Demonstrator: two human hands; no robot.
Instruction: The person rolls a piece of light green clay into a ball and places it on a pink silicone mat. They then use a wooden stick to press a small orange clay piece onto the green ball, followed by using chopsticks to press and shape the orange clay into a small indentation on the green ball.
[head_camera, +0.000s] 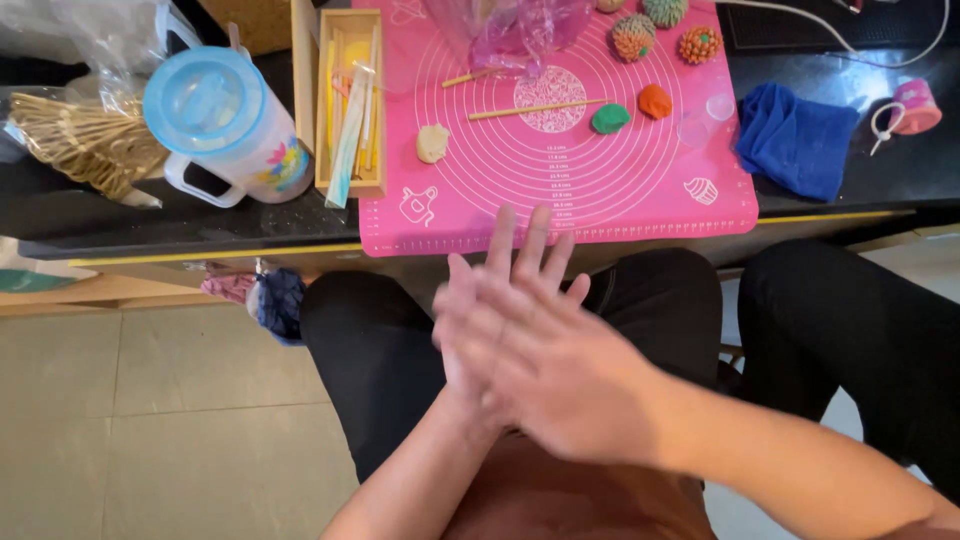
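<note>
A mat (600, 190) lies on the tabletop (150, 215). A tray (350, 100) sits left of it, a cloth (795, 140) right. 3 dough lumps (610, 119) rest on the mat.

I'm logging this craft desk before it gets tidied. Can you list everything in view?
mat: 1, pink, on black desk
clay lumps: 3, beige, green, orange, on mat
spiky balls: 3, mixed colours, mat's far edge
sticks: 2, wooden, on mat
plastic bag: 1, pink-clear, mat's top
tool tray: 1, wooden, left of mat
jug: 1, clear, blue lid, far left
cloth: 1, blue, right of mat
left hand: open, pressed against the right
right hand: open, blurred, over lap
</note>
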